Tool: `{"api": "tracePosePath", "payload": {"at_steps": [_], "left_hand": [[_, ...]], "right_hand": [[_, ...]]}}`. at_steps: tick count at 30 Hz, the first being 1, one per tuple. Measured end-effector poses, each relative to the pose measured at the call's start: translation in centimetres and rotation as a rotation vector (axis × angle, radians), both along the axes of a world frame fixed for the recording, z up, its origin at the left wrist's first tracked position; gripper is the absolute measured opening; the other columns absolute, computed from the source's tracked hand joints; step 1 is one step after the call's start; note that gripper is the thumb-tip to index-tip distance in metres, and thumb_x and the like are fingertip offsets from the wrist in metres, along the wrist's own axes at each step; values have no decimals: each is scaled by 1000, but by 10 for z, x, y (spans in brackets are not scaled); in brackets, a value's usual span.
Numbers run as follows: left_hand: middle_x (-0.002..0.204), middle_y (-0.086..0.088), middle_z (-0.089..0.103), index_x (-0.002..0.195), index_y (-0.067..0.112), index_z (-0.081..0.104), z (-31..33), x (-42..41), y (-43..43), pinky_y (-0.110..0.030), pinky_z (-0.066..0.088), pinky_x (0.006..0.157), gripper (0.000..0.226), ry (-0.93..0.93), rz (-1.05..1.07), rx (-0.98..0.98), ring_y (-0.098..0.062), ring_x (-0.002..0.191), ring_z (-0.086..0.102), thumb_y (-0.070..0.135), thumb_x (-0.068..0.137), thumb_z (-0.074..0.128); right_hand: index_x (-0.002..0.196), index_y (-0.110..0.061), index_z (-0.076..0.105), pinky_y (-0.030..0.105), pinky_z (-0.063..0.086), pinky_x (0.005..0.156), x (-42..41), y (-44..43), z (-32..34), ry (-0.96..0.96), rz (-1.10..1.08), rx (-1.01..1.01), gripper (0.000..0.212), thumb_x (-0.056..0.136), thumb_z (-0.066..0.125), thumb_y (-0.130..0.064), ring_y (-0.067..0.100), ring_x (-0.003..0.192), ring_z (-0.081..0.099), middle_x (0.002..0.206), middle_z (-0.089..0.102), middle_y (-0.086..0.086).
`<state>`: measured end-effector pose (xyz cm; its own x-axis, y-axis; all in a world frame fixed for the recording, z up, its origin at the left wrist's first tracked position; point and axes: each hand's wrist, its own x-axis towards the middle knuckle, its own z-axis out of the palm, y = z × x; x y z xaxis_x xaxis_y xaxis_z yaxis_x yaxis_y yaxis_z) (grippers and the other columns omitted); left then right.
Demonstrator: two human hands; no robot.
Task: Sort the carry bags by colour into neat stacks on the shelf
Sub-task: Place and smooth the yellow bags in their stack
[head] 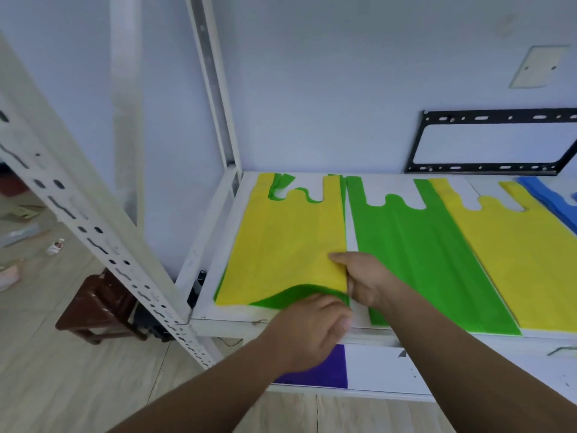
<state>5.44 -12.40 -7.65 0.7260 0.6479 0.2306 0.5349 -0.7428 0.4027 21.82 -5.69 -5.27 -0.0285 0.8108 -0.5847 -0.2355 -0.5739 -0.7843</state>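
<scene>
On the white shelf (218, 232) a yellow carry bag (287, 239) lies on top of a green one (281, 300) at the left. My right hand (365, 282) pinches the yellow bag's near right corner and lifts it off the green bag. My left hand (309, 332) hovers at the shelf's front edge, fingers curled by the green bag's lower edge; whether it grips anything is unclear. To the right lie a second green bag (418, 251), another yellow bag (518, 254) and a blue bag (552, 198) at the far right.
A purple bag (324, 370) lies on the lower shelf (381, 370). A perforated upright post (93, 232) slants across the left. A dark wooden stool (96, 304) stands on the floor. A black metal bracket (490, 142) leans on the wall behind the shelf.
</scene>
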Motion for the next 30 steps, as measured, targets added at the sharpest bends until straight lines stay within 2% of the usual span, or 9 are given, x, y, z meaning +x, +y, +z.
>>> {"api": "tracePosePath", "payload": {"at_steps": [4, 7, 9, 12, 16, 18, 20, 26, 30], "left_hand": [[109, 5, 61, 113, 25, 60, 14, -33, 18, -30, 44, 94, 70, -188, 472, -401, -4, 95, 56, 66, 96, 5], [127, -4, 66, 117, 19, 64, 25, -60, 50, -36, 45, 102, 84, -769, 753, -913, -17, 111, 63, 76, 87, 10], [119, -18, 71, 116, 9, 64, 27, -74, 64, -44, 53, 95, 89, -1037, 831, -1237, -31, 106, 69, 80, 86, 19], [115, -18, 71, 130, 13, 57, 27, -77, 71, -50, 58, 88, 75, -962, 919, -1394, -36, 100, 71, 74, 89, 43], [120, -10, 65, 131, 11, 57, 16, -72, 81, -39, 52, 92, 65, -441, 945, -1196, -28, 103, 65, 58, 87, 62], [86, -7, 59, 93, 8, 58, 11, -65, 82, -28, 46, 69, 33, -210, 904, -915, -20, 73, 57, 41, 98, 54], [70, -3, 47, 74, 14, 44, 16, -58, 78, -29, 35, 55, 36, -99, 835, -627, -18, 61, 46, 35, 104, 43], [60, -3, 53, 87, 13, 56, 53, -49, 72, -38, 39, 52, 35, -407, 640, -22, -17, 50, 50, 37, 105, 37], [69, -1, 61, 101, 17, 61, 61, -45, 65, -30, 44, 56, 36, -611, 570, -53, -14, 60, 57, 47, 99, 40]], "right_hand": [[122, 2, 57, 31, 61, 62, 22, 1, 7, -2, -19, -16, 28, 96, 56, -11, 24, 78, 73, 101, 74, 18], [110, 0, 60, 29, 59, 58, 44, -7, 9, -235, 118, -46, 21, 94, 55, -14, 22, 68, 73, 82, 75, 17], [111, -4, 60, 36, 60, 67, 52, -10, 8, -339, 170, -88, 26, 90, 60, -18, 29, 80, 73, 93, 75, 17], [113, -11, 62, 44, 60, 78, 50, -12, 6, -379, 270, -161, 31, 91, 62, -32, 31, 94, 73, 105, 76, 14], [108, -7, 63, 39, 61, 71, 34, -11, 3, -545, 243, -118, 33, 94, 61, -38, 28, 81, 73, 93, 75, 13], [92, -9, 59, 25, 49, 54, 26, -11, 6, -786, 306, -1, 28, 99, 53, -35, 20, 61, 63, 76, 65, 7], [78, -14, 51, 24, 38, 49, 22, -10, 9, -998, 341, 139, 31, 101, 48, -34, 17, 56, 52, 69, 56, 4], [77, -18, 47, 30, 33, 51, 9, -17, 39, -1207, 6, 638, 36, 104, 38, -40, 22, 58, 51, 64, 51, 0], [77, -23, 51, 27, 34, 48, 0, -26, 47, -1024, -165, 789, 29, 102, 46, -40, 10, 53, 49, 59, 51, -10]]}}
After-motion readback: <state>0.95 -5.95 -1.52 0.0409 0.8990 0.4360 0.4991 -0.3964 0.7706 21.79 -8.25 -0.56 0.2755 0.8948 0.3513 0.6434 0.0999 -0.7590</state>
